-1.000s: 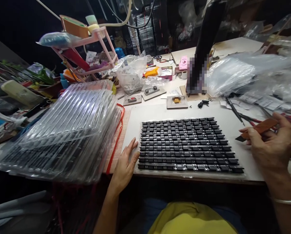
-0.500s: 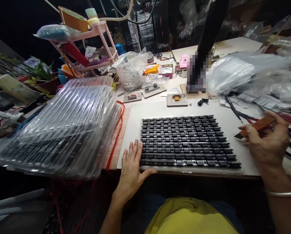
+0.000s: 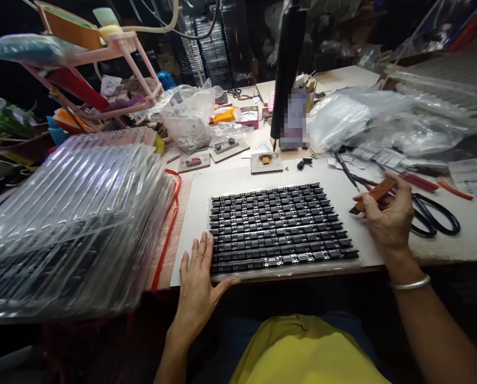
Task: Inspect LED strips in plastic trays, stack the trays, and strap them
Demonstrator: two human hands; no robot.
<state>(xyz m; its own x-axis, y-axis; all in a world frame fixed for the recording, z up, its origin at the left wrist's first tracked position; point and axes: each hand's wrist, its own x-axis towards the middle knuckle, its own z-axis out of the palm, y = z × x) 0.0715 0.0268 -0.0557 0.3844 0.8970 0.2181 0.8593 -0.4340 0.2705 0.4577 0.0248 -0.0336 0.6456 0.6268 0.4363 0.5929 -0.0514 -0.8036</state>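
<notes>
In the head view, rows of small black parts (image 3: 276, 229) fill a clear plastic tray (image 3: 286, 273) on a white board (image 3: 196, 205). My left hand (image 3: 196, 280) lies with fingers stretched at the tray's left edge, its thumb along the front edge. To the right of the tray, my right hand (image 3: 392, 216) grips a flat orange-brown tool (image 3: 378, 193) with a dark slanted tip. That tip points left and stays apart from the parts. The fingers cover part of the tool, and its exact kind is unclear.
At left stands a stack of clear trays (image 3: 90, 197) beside a red ribbon (image 3: 164, 240). Scissors (image 3: 442, 216) lie right of my right hand. Behind are small fixtures (image 3: 266, 163), plastic bags (image 3: 342, 114) and a black upright column (image 3: 288, 69). A pink rack (image 3: 136, 66) rises at back left.
The view has turned to the right, so the whole scene sits further left. Both hands keep about the same poses, and the tool remains in my right hand.
</notes>
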